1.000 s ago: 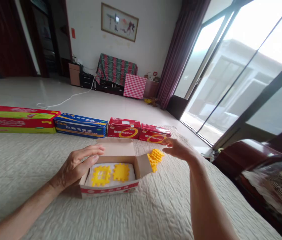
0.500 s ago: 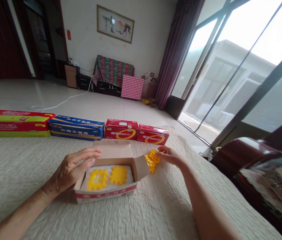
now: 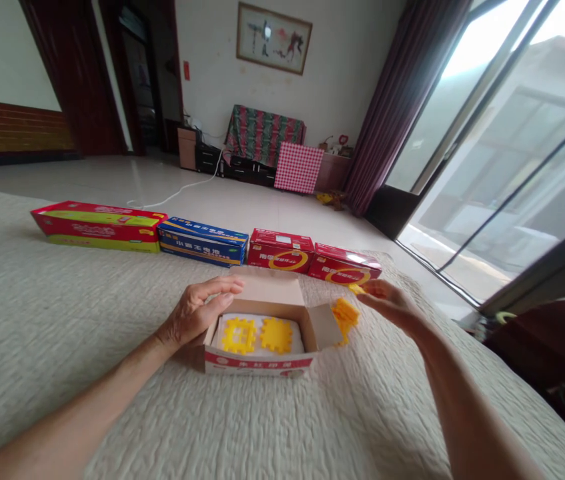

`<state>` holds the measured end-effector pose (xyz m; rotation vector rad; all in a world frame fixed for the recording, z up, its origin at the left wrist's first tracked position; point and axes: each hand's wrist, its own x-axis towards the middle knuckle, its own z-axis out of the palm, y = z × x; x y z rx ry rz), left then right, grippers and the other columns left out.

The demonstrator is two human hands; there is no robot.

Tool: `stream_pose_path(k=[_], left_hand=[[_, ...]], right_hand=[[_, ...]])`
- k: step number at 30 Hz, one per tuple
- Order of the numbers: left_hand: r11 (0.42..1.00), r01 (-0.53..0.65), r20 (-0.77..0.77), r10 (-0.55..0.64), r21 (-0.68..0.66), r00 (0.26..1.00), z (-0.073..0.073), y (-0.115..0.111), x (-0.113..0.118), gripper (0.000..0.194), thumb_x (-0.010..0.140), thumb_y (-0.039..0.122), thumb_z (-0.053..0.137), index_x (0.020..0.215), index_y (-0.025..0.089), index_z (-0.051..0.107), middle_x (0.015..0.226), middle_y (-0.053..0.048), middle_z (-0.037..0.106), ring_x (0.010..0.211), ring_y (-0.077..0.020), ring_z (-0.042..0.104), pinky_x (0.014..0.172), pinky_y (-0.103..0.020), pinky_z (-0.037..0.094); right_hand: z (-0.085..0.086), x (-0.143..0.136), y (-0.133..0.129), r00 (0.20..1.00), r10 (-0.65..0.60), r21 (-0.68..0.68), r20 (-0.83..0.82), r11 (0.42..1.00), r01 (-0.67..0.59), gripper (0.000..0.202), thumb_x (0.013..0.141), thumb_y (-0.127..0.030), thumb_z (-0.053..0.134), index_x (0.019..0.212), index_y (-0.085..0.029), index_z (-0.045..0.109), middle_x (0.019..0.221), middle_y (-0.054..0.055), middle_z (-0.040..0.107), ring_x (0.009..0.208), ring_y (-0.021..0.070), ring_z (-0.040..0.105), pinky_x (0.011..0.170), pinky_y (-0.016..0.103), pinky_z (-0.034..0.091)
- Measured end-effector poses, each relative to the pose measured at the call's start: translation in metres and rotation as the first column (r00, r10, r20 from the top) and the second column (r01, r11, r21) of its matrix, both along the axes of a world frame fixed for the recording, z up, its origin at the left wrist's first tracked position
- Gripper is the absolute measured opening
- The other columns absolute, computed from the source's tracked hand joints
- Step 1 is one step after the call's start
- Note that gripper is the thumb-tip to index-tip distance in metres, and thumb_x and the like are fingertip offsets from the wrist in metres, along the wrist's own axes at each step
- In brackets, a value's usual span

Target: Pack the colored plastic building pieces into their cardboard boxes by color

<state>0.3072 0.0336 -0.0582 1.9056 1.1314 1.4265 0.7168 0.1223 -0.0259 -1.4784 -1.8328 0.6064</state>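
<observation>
An open cardboard box (image 3: pixel 261 366) sits before me, its lid flap folded back. On white padding inside it lie two yellow toothed interlocking building blocks: a window-patterned one (image 3: pixel 233 335) and a solid one (image 3: pixel 276 335). My left hand (image 3: pixel 199 308) grips the box's left rim near the back corner, thumb toward the inside. Right of the box, my right hand (image 3: pixel 382 300) pinches a yellow interlocking block (image 3: pixel 357 289), mostly hidden by the fingers. Just below that hand, a pile of yellow blocks (image 3: pixel 345 317) lies partly behind the box's right side flap (image 3: pixel 325 325).
Behind the box stands a row of cartons: a red and green one (image 3: pixel 102 228), a blue one (image 3: pixel 203 242) and two red ones (image 3: pixel 280 252). All rest on a quilted cream cover (image 3: pixel 127 300). A dark wooden armchair (image 3: pixel 537 340) stands at the right.
My right hand has lifted a yellow block up and away from the pile. My left hand stays on the box. The whole view has swung left.
</observation>
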Motion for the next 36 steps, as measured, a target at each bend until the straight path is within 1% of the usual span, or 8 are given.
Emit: stream_pose_path(k=[3,7,12,17,21,26,30,36], left_hand=[[1.000,-0.020,0.032,0.020,0.008,0.999,-0.001,0.002,0.001,0.021,0.085,0.029,0.055,0.093,0.019,0.072,0.116,-0.007,0.070,0.117,-0.0221,0.060,0.108,-0.037,0.040],[0.998,-0.067,0.069,0.067,0.002,0.995,-0.001,0.002,0.002,0.022,0.084,0.029,0.056,0.095,0.018,0.072,0.115,-0.007,0.070,0.120,-0.0226,0.057,0.111,-0.039,0.037],[0.988,-0.119,0.131,0.130,-0.094,0.983,0.000,0.001,0.005,0.028,0.081,0.032,0.056,0.098,0.017,0.073,0.115,-0.008,0.071,0.118,-0.0241,0.059,0.109,-0.039,0.039],[0.981,-0.131,0.146,0.152,-0.141,0.978,0.002,0.000,0.008,0.033,0.083,0.035,0.051,0.101,0.016,0.072,0.114,-0.007,0.071,0.116,-0.0236,0.060,0.107,-0.038,0.041],[0.982,-0.123,0.140,0.144,-0.146,0.980,-0.001,0.002,0.007,0.033,0.085,0.035,0.049,0.102,0.018,0.071,0.111,-0.006,0.072,0.114,-0.0229,0.061,0.105,-0.037,0.042],[0.984,-0.114,0.155,0.135,-0.138,0.979,-0.002,0.002,0.008,0.033,0.085,0.036,0.049,0.102,0.018,0.071,0.111,-0.006,0.072,0.112,-0.0234,0.062,0.103,-0.038,0.043],[0.981,-0.125,0.148,0.147,-0.147,0.978,0.002,-0.001,0.009,0.033,0.084,0.035,0.050,0.101,0.017,0.072,0.110,-0.007,0.072,0.112,-0.0241,0.062,0.103,-0.038,0.044],[0.982,-0.128,0.130,0.146,-0.141,0.981,0.002,0.000,0.008,0.034,0.084,0.035,0.049,0.102,0.016,0.072,0.110,-0.006,0.073,0.111,-0.0237,0.063,0.102,-0.038,0.045]], right_hand=[[0.026,-0.022,-0.016,0.996,0.083,0.175,0.033,0.981,-0.087,0.040,0.070,-0.050,0.071,0.096,-0.020,0.064,0.098,0.008,0.069,0.089,0.0239,0.066,0.081,0.042,0.053],[0.048,-0.078,-0.055,0.963,0.254,0.280,0.094,0.921,-0.270,0.039,0.075,-0.044,0.070,0.107,-0.023,0.061,0.109,0.007,0.066,0.097,0.0223,0.064,0.085,0.041,0.053],[0.052,-0.150,-0.095,0.892,0.413,0.234,0.183,0.863,-0.447,0.031,0.073,-0.029,0.070,0.102,-0.021,0.061,0.104,0.005,0.066,0.092,0.0192,0.062,0.082,0.035,0.052],[0.053,-0.190,-0.101,0.766,0.533,0.109,0.360,0.791,-0.602,0.031,0.071,-0.026,0.070,0.101,-0.019,0.064,0.103,0.006,0.065,0.091,0.0188,0.061,0.082,0.034,0.050],[0.050,-0.204,-0.099,0.732,0.527,0.085,0.432,0.785,-0.614,0.028,0.072,-0.027,0.069,0.098,-0.018,0.065,0.104,0.009,0.065,0.094,0.0215,0.061,0.084,0.037,0.049],[0.047,-0.201,-0.099,0.774,0.508,0.182,0.378,0.779,-0.600,0.021,0.077,-0.022,0.065,0.098,-0.018,0.063,0.101,0.006,0.067,0.093,0.0195,0.060,0.083,0.033,0.046],[0.045,-0.198,-0.100,0.749,0.541,0.131,0.382,0.771,-0.623,0.021,0.091,-0.016,0.043,0.096,-0.018,0.063,0.086,0.004,0.068,0.079,0.0156,0.061,0.074,0.030,0.045],[0.045,-0.205,-0.106,0.706,0.556,0.045,0.439,0.771,-0.636,0.026,0.090,-0.014,0.041,0.101,-0.016,0.065,0.088,0.007,0.070,0.074,0.0146,0.064,0.067,0.027,0.045]])
